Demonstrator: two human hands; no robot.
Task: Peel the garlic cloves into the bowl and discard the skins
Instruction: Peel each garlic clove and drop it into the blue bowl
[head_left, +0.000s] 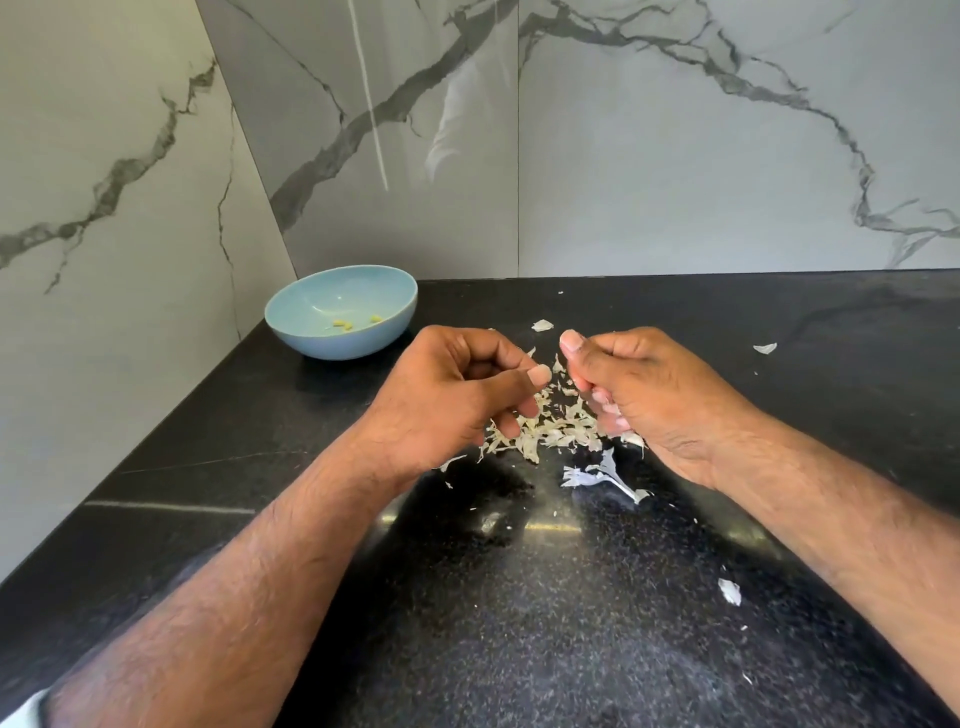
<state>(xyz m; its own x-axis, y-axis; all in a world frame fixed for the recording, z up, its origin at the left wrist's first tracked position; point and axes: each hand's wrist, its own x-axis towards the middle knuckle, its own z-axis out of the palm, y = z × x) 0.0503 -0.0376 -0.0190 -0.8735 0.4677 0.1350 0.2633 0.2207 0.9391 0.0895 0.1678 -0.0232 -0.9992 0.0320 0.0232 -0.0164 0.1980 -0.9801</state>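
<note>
A light blue bowl (358, 340) stands at the back left of the black counter, with a few small yellowish peeled cloves (344, 325) in it. My left hand (457, 400) hovers over a pile of papery garlic skins (550, 431), fingers curled and thumb stretched toward the right hand; nothing shows inside it. My right hand (644, 395) is level with it, a small gap between them. Its fingers curl round pale garlic cloves (609, 413) that peek out under the palm, and its thumb points up.
Loose skins lie scattered on the counter (519, 623): one behind the hands (542, 326), one at the far right (765, 348), one near the right forearm (730, 591), and a white shred (597, 475) before the pile. Marble walls close the back and left.
</note>
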